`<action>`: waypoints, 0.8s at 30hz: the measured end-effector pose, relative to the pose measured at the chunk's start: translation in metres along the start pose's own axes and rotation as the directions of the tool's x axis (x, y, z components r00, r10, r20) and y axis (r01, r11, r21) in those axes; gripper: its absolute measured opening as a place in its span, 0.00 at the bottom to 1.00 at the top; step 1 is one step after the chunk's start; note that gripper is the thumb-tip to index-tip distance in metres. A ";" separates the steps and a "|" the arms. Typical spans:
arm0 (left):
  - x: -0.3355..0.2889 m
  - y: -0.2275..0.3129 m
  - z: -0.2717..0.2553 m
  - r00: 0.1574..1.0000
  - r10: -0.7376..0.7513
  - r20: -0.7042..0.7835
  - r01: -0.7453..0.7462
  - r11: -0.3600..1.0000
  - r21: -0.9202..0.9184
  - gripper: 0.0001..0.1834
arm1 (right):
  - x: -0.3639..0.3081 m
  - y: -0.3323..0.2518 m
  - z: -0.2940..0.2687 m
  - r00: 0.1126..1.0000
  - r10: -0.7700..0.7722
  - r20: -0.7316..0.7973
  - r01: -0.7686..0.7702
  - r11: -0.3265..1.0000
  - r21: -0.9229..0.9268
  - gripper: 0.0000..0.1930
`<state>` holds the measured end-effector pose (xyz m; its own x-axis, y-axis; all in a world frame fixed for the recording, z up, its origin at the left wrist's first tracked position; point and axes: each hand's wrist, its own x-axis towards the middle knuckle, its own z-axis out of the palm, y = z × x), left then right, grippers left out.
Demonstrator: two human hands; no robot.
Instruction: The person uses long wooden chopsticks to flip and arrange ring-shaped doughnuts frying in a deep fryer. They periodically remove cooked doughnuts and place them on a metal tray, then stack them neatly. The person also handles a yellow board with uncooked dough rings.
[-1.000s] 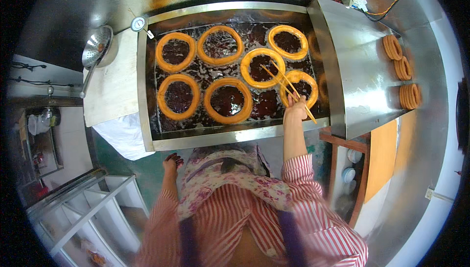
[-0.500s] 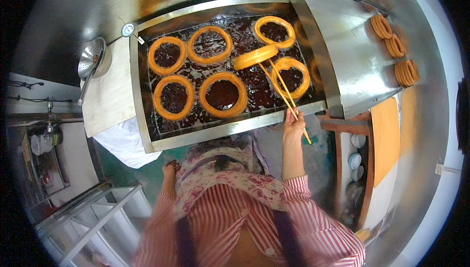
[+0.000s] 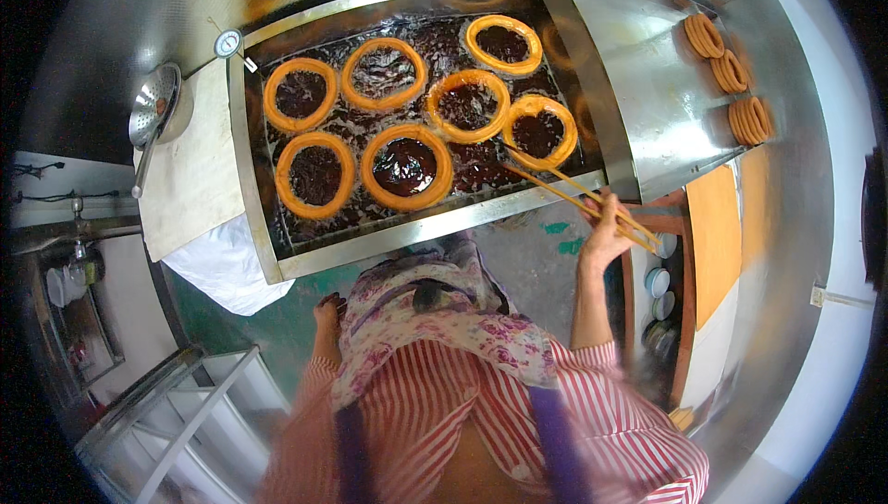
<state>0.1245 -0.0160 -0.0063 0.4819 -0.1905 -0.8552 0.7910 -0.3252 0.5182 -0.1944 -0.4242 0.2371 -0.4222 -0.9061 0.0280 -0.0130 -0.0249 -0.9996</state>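
My right hand (image 3: 603, 238) is closed around a pair of long wooden chopsticks (image 3: 575, 197) at the near right edge of the fryer (image 3: 444, 224). Their tips reach over the dark oil, slightly apart, with nothing held between them. Just beyond the tips, a golden fried dough ring (image 3: 468, 138) lies flat on the oil. Closest to the sticks on the right floats another dough ring (image 3: 566, 145). Several more rings float around them, among them a near one (image 3: 407, 201). By my apron hangs my left hand (image 3: 328, 308), fingers loosely apart and nothing seen in it.
Stacked brown dough rings (image 3: 749, 122) stand on the sloping metal surface (image 3: 647, 69) at right. A dial thermometer (image 3: 228, 43) sits at the fryer's left corner. Farther left are a perforated skimmer (image 3: 148, 111) and a pale board (image 3: 190, 171). Shelves (image 3: 683, 310) hold bowls below right.
The dough ring that was tilted up on the chopsticks now lies flat in the oil, free of them. My right hand and the chopsticks have moved right and back toward me.
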 end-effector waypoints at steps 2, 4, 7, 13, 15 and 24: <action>-0.023 0.008 0.011 0.999 0.011 -0.050 -0.009 0.999 0.032 0.14 | 0.002 -0.034 0.005 0.992 -0.103 0.066 0.108 0.992 -0.072 0.12; -0.017 -0.004 0.003 0.996 -0.019 -0.083 0.026 0.997 0.075 0.13 | 0.011 -0.039 0.018 0.982 -0.141 0.123 0.147 0.988 -0.037 0.11; -0.020 -0.007 0.009 0.992 -0.046 -0.118 0.056 0.995 0.079 0.14 | 0.009 -0.054 0.053 0.937 -0.223 0.268 0.253 0.964 -0.081 0.10; 0.002 -0.039 -0.009 0.987 0.150 -0.064 -0.148 0.988 0.032 0.16 | 0.000 -0.102 0.094 0.890 -0.275 0.363 0.325 0.942 -0.084 0.10; 0.007 -0.047 -0.013 0.984 0.173 -0.042 -0.172 0.985 0.030 0.16 | 0.001 -0.087 0.116 0.865 -0.261 0.429 0.309 0.950 -0.045 0.08; -0.026 -0.022 0.027 0.993 0.000 -0.115 -0.018 0.988 -0.152 0.16 | -0.022 0.005 0.150 0.756 -0.268 0.597 0.309 0.951 0.036 0.05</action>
<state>0.0847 -0.0289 0.0040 0.5224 -0.0825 -0.8487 0.8303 -0.1772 0.5284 -0.0492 -0.4672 0.2317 0.2256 -0.9306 0.2884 -0.1100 -0.3185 -0.9415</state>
